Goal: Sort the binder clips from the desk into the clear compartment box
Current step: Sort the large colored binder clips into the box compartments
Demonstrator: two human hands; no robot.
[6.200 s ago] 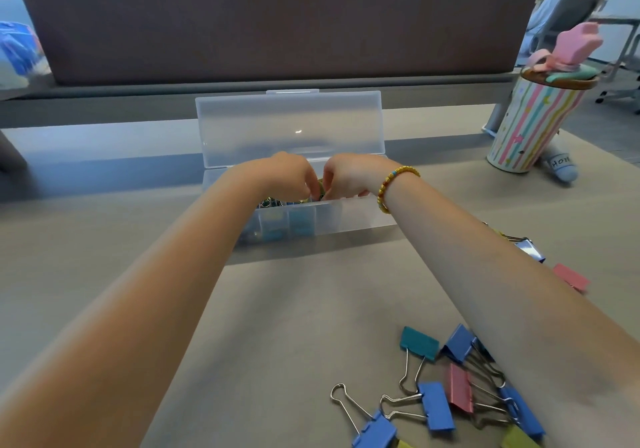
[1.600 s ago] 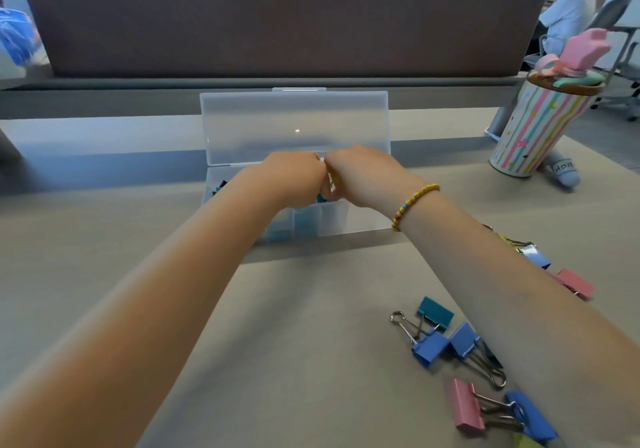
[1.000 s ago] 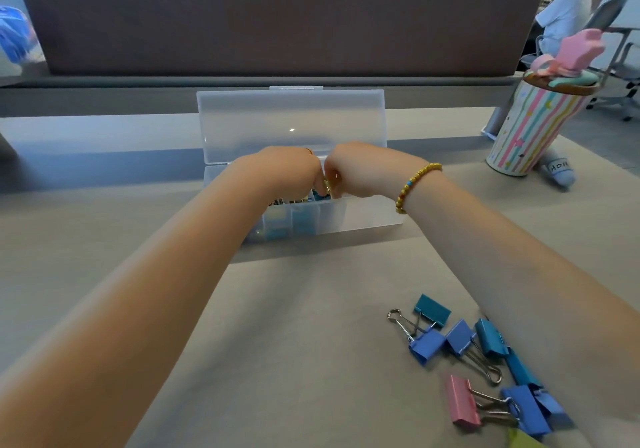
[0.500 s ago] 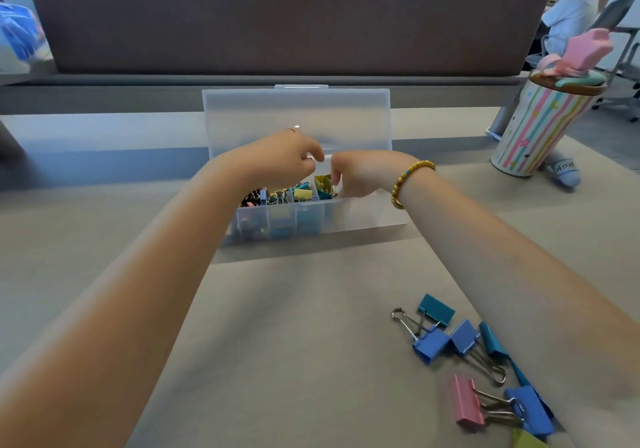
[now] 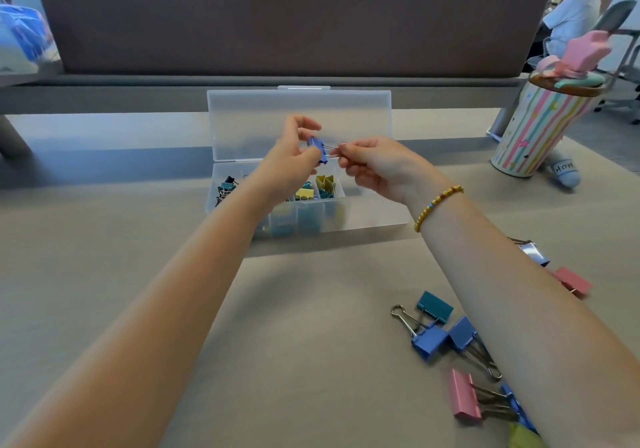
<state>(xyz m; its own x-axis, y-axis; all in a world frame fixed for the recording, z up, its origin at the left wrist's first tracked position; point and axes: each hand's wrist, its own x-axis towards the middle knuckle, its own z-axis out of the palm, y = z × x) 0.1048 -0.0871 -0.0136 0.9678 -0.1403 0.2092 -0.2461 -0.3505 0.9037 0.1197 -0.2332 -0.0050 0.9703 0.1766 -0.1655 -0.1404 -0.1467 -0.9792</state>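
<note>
Above the clear compartment box [image 5: 367,217] I hold a small blue binder clip [image 5: 318,149]. My left hand [image 5: 294,160] pinches its blue body, and my right hand [image 5: 374,167] pinches its wire handles. The box lid [image 5: 298,115] stands upright behind my hands. Small yellow, teal and black clips fill the box's left compartments [image 5: 325,184]. Several larger loose binder clips [image 5: 446,333], blue, teal and pink, lie on the desk at the lower right, partly under my right forearm.
A striped cup [image 5: 533,132] with a pink topper stands at the far right. A dark partition [image 5: 291,18] runs along the desk's back edge. A pink clip [image 5: 573,281] and a shiny clip [image 5: 533,253] lie right of my right arm. A person sits far right behind.
Both hands have risen out of the box, and a small blue clip is now held up between them. The yellow and teal clips inside the box are uncovered.
</note>
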